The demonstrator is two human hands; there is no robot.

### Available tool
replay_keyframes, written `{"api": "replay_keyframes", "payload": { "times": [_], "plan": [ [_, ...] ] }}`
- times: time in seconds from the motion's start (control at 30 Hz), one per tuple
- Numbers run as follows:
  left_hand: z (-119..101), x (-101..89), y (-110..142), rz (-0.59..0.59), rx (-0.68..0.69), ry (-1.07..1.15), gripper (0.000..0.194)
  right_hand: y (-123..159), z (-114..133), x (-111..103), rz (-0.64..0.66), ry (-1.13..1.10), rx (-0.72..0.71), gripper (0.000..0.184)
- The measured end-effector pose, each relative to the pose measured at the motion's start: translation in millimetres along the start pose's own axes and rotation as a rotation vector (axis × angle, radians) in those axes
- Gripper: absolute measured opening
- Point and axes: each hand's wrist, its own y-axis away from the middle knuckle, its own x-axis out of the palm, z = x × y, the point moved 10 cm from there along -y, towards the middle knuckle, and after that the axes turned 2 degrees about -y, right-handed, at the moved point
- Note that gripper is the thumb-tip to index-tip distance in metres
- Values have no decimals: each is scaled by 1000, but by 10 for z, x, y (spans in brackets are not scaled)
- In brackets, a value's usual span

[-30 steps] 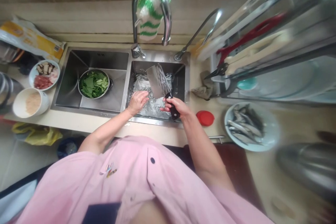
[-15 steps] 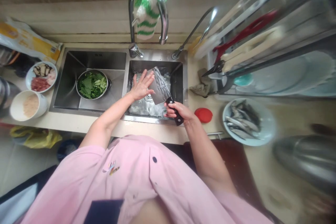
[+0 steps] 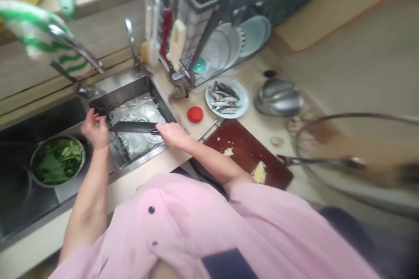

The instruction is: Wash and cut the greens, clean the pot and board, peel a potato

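Observation:
My right hand (image 3: pixel 172 134) is wrapped round the handle of a cleaver (image 3: pixel 135 127), held over the right sink basin (image 3: pixel 126 91) and seen nearly edge-on. Water ripples in the basin below the blade. Close to the far end of the blade is my left hand (image 3: pixel 96 128), its fingers loosely bent and apart with nothing visible in them. Whether it touches the blade I cannot tell. A pot of chopped green leaves (image 3: pixel 57 161) sits in the left basin, just left of that hand.
Right of the sink are a red round object (image 3: pixel 195 114), a plate of small fish (image 3: pixel 225 98) and a brown cutting board (image 3: pixel 242 144) with minced pale bits. A dish rack (image 3: pixel 193 22) stands behind them. The faucet (image 3: pixel 77 48) reaches over the sink, near a striped cloth (image 3: pixel 36 30).
The view has swung right, bringing the cutting board into sight. The cleaver has turned from flat to nearly edge-on and points left. My left hand has left the blade's face, its fingers now bent.

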Motion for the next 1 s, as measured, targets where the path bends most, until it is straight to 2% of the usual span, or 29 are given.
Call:
{"api": "replay_keyframes", "payload": {
  "times": [0.07,0.13,0.27,0.33,0.47,0.57,0.63,0.77,0.87,1.0],
  "plan": [
    [18,-73,38,-33,10,-24,57,113,-68,5,-8,-41,15,30],
    [-19,-97,110,-14,39,-79,62,315,-153,-11,-52,-86,32,27],
    [-143,-79,294,77,103,-203,63,946,-489,-87,-191,-213,176,31],
    [-182,-84,380,93,109,-186,58,1365,-772,-139,-283,-260,340,34],
    [-263,-76,527,122,106,-111,55,2357,-1415,-154,-442,-282,837,33],
    [-357,-63,602,153,112,-88,57,2994,-1743,-24,-471,-290,1160,43],
    [-428,-71,633,163,122,-72,56,3255,-1885,108,-450,-300,1289,47],
    [-540,-129,660,146,151,-61,49,3432,-2099,390,-386,-337,1410,41],
    [-565,-161,663,145,176,-90,47,3370,-2235,545,-364,-370,1439,40],
    [-562,-164,654,174,212,-163,46,3243,-2367,651,-366,-401,1431,43]
  ]
}}
